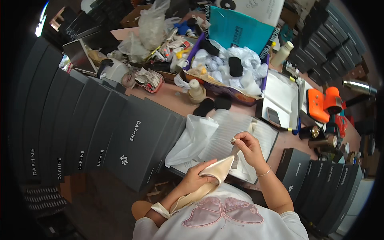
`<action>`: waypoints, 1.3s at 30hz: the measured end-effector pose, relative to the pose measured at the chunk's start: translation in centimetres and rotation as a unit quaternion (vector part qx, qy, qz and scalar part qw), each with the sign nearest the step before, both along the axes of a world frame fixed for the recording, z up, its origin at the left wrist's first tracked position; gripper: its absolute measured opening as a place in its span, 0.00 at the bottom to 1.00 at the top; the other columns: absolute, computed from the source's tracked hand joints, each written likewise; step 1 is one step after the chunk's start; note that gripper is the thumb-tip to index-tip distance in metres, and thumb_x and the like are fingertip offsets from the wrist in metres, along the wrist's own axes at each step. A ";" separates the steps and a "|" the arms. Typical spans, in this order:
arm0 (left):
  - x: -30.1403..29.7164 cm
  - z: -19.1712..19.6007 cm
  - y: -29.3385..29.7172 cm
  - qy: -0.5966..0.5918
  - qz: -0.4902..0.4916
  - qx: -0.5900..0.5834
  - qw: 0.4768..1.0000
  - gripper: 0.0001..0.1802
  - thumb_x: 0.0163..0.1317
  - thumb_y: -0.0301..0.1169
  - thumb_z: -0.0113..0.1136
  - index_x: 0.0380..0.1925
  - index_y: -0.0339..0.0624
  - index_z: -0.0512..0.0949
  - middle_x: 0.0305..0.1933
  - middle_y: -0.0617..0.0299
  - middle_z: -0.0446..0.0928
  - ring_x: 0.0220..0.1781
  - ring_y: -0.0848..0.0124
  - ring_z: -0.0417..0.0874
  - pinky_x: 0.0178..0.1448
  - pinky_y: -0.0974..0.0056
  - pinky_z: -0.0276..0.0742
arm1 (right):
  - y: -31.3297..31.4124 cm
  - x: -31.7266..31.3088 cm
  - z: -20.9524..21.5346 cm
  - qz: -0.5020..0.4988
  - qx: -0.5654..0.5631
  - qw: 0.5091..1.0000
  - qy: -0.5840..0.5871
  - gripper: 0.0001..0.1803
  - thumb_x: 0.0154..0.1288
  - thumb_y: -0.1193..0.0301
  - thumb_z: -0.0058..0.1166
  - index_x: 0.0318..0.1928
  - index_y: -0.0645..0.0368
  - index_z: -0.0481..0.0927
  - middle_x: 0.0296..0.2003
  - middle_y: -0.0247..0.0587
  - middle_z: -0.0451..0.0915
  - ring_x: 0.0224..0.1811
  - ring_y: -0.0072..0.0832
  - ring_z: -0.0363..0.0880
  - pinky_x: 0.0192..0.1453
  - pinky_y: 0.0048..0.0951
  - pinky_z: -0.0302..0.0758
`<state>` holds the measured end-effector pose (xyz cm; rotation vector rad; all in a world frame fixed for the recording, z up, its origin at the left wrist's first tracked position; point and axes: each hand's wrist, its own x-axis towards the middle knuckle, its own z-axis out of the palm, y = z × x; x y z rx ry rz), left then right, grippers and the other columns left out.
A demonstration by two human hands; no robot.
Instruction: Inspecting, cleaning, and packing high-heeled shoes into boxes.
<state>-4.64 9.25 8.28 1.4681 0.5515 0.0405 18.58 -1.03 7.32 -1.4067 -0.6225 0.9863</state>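
My left hand (197,179) is closed around a cream pointed-toe shoe (221,169), held in front of my chest with its toe pointing up and to the right. A strap with a bow and small pearl-like beads lies along my left forearm. Above the toe, my right hand (250,149) pinches a small pale piece at its fingertips; a greyish strip (235,160) hangs below it, and I cannot make out what it is. Beneath both hands lies an open shoe box (270,145) with white tissue paper (196,136) and a striped translucent wrap (228,124).
Dark grey shoe boxes (138,138) stand in a row at left, with more boxes (320,176) at right. Beyond are a purple-edged carton (265,82) of crumpled paper, a pale bottle (196,93), a phone (274,117) on a box, and an orange tape dispenser (318,106).
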 end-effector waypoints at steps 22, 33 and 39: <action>-1.4 -4.7 2.0 -0.006 0.097 -0.138 0.986 0.34 0.58 0.29 0.68 0.65 0.40 0.68 0.65 0.54 0.72 0.65 0.69 0.72 0.67 0.66 0.67 | 25.3 5.4 -6.9 0.047 0.105 0.787 -0.606 0.17 0.56 0.69 0.64 0.47 0.55 0.80 0.46 0.44 0.77 0.50 0.43 0.75 0.53 0.41 0.71; -1.4 -3.4 2.0 0.002 0.051 -0.094 0.994 0.35 0.59 0.28 0.67 0.67 0.42 0.66 0.65 0.56 0.71 0.64 0.71 0.72 0.66 0.67 0.67 | 23.3 6.3 -8.7 -0.058 0.123 0.848 -0.512 0.25 0.54 0.77 0.62 0.53 0.63 0.70 0.51 0.55 0.73 0.54 0.53 0.73 0.59 0.42 0.72; -1.2 -4.5 1.6 -0.035 0.041 -0.102 0.993 0.35 0.61 0.29 0.66 0.68 0.43 0.64 0.68 0.56 0.68 0.67 0.68 0.69 0.69 0.65 0.64 | 18.5 9.0 -10.4 -0.307 0.127 0.943 -0.014 0.20 0.65 0.77 0.58 0.54 0.65 0.67 0.47 0.43 0.74 0.48 0.25 0.75 0.53 0.23 0.74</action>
